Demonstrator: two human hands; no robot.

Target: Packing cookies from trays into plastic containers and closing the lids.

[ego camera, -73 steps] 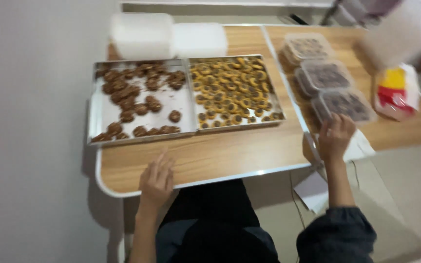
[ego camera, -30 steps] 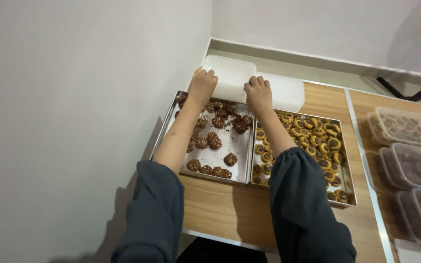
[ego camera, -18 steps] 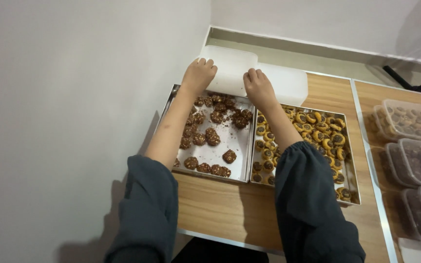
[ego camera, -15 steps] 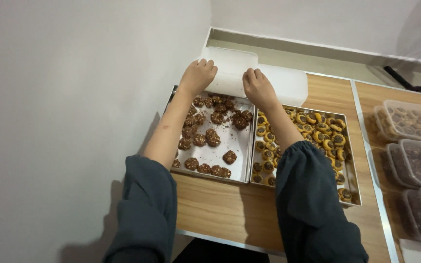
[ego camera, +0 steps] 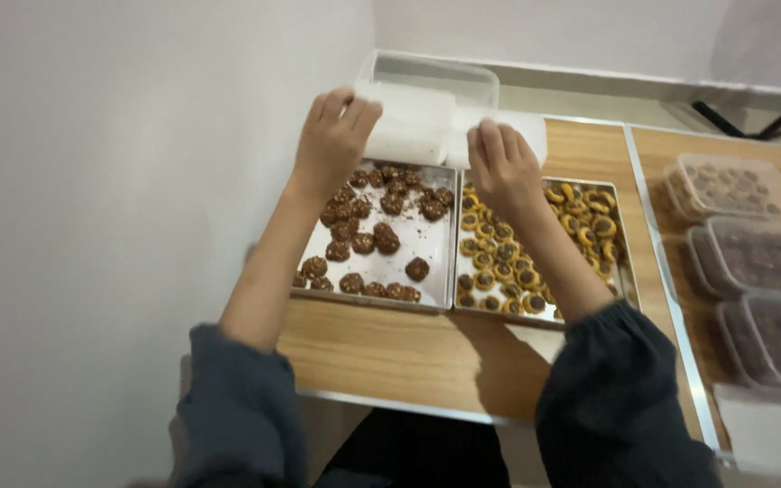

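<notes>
My left hand [ego camera: 332,136] grips the left side of an empty clear plastic container [ego camera: 427,95], which is raised and tilted above the far end of the trays. My right hand [ego camera: 502,164] holds its lower right edge with the fingertips. Below the hands lie two metal trays side by side on the wooden table [ego camera: 409,352]. The left tray [ego camera: 427,244] has dark chocolate cookies [ego camera: 363,242] on it, and the right tray [ego camera: 621,271] is filled with small yellow cookies [ego camera: 580,217] with dark centres.
More white plastic containers [ego camera: 522,126] sit behind the trays by the wall. On a second table to the right stand three lidded clear boxes [ego camera: 752,262] filled with cookies. A white wall runs close along the left.
Both hands have lifted the clear container off the pile and tipped it toward me. The view has shifted a little to the left.
</notes>
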